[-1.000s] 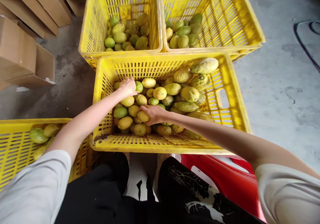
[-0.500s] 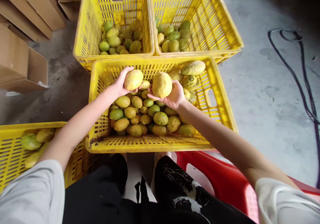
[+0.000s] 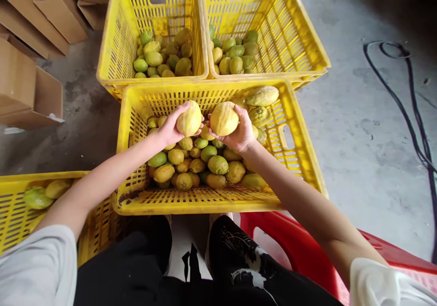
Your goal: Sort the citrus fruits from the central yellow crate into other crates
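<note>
Over the near yellow crate (image 3: 205, 208), my left hand (image 3: 172, 126) holds a large pale yellow fruit (image 3: 189, 118), fingers wrapped round its left side and underneath. Close beside it, my right hand (image 3: 241, 133) grips another round yellow fruit (image 3: 224, 118) from the right and below. The two fruits are side by side with a small gap between them. Below them in the crate lie many green and yellow fruits (image 3: 218, 165). Larger, paler ones (image 3: 262, 96) rest in the crate's back right corner.
Two yellow crates (image 3: 153, 76) (image 3: 269, 73) with fruits stand behind the near one. Another crate (image 3: 37, 176) is at the lower left. Cardboard boxes (image 3: 17, 78) stand at the left, a red plastic chair (image 3: 293, 242) lower right, and a black cable (image 3: 403, 110) lies on the floor.
My left hand has moved right and slightly down with its fruit, closer to the right one. The right-hand fruit has been turned and sits slightly farther right, with my fingers now round its side.
</note>
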Demonstrator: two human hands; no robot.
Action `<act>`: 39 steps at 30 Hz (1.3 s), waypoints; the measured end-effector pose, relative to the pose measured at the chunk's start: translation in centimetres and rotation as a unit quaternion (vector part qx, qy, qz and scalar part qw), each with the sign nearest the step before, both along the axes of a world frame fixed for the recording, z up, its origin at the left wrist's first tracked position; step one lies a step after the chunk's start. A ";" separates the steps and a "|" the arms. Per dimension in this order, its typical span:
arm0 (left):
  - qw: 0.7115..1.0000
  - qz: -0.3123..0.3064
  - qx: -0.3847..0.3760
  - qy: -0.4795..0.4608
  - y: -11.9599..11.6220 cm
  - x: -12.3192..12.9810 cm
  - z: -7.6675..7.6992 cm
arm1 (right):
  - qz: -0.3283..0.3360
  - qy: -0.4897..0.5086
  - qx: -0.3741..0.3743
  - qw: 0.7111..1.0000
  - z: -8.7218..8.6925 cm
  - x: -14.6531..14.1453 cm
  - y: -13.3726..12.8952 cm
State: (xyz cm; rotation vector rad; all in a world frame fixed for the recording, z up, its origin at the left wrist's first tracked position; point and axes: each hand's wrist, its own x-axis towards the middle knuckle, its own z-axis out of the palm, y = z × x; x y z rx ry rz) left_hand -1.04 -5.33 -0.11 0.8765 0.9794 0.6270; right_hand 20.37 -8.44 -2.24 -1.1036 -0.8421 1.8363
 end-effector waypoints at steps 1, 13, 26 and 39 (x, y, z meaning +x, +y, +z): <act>1.000 0.008 -0.019 -0.011 0.0 0.0 0.0 | 0.007 -0.012 0.012 1.000 0.0 0.3 0.1; 0.999 0.037 0.011 0.004 0.6 -0.6 0.1 | 0.057 -0.091 0.028 0.994 0.4 1.4 0.0; 0.999 0.019 0.012 0.030 0.1 -0.1 -0.1 | 0.152 -0.155 0.090 0.972 0.4 0.6 0.0; 0.994 0.068 -0.064 -0.064 -0.3 0.3 -0.4 | -0.004 0.114 -0.058 0.992 -1.6 0.2 -0.2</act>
